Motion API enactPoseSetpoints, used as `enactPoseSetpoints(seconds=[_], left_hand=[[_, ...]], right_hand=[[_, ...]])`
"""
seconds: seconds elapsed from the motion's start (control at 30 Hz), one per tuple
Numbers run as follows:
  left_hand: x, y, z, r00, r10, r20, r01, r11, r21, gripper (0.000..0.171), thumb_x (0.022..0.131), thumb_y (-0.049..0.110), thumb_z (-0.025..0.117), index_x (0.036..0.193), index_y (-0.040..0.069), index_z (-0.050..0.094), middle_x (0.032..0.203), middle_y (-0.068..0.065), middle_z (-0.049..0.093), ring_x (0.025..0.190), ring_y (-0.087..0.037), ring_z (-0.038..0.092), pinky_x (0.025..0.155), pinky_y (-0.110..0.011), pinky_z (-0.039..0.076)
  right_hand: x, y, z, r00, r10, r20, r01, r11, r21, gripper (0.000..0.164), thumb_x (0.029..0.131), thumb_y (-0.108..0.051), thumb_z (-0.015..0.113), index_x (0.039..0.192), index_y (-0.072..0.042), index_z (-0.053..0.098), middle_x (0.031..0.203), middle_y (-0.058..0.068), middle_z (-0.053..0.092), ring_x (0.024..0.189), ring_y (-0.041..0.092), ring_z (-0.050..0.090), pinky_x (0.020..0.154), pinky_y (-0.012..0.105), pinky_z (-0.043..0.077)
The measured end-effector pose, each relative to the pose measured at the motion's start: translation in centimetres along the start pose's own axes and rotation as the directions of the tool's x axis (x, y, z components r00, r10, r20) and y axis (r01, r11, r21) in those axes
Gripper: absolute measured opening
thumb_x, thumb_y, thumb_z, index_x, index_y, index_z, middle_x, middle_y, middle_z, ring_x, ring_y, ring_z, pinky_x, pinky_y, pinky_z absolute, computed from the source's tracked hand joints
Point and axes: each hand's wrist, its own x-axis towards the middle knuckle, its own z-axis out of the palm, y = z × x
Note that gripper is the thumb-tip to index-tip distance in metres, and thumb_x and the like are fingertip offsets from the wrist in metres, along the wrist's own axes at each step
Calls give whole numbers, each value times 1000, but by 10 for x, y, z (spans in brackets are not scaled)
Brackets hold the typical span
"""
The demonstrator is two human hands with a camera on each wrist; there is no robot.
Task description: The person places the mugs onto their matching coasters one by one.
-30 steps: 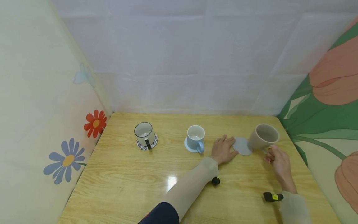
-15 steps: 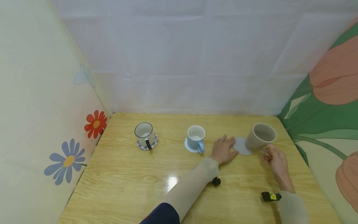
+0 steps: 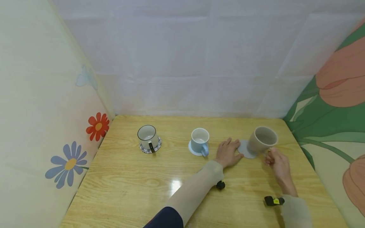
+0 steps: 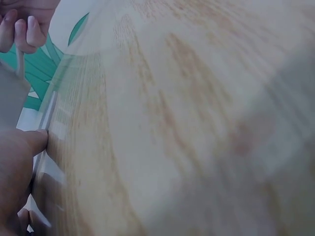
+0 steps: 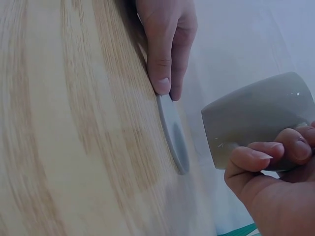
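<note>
My right hand (image 3: 278, 164) grips a large beige-grey mug (image 3: 260, 141) by its handle. In the right wrist view the mug (image 5: 256, 120) hangs apart from the round grey coaster (image 5: 173, 132), slightly tilted. From the head view it covers the right part of that coaster (image 3: 244, 149). My left hand (image 3: 228, 154) rests on the table at the coaster's left side, its thumb and fingers extended and touching the edge. The left wrist view catches only the left thumb (image 4: 34, 141), part of the mug (image 4: 12, 96) and the right fingers.
Left of my left hand a small light-blue mug (image 3: 198, 143) stands on a pale blue coaster (image 3: 192, 151). Farther left, a white mug with black rim and handle (image 3: 146, 136) stands on a checked coaster (image 3: 144, 149). A white cloth (image 3: 176, 79) hangs behind the wooden table (image 3: 128, 183).
My right hand has carried the beige-grey mug a little to the left, so it overlaps more of the grey coaster. The left hand and the other two mugs stay put.
</note>
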Motion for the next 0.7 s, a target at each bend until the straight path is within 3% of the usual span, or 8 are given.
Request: enactPoseSetpoints(seconds=[0.2,0.7], left_hand=[[0,0,0,1000,2,5,-2,1000,-2,63,104,53,64,161,30,47,171,11,37,164,-21,26,135,-40,21],[-2,1,-2,1000,0,-5,0,1000,14,65,104,54,64,161,29,48,170,11,40,163,-21,29,134,-40,22]], right_hand=[[0,2,1,1000,1,8,-1,1000,-13,45,117,-24,40,82,2,41,73,-1,44,67,16,43,58,32,38],[2,7,6,997,-29,70,28,1000,13,49,118,-23,35,80,7,28,73,8,30,68,25,32,62,41,26]])
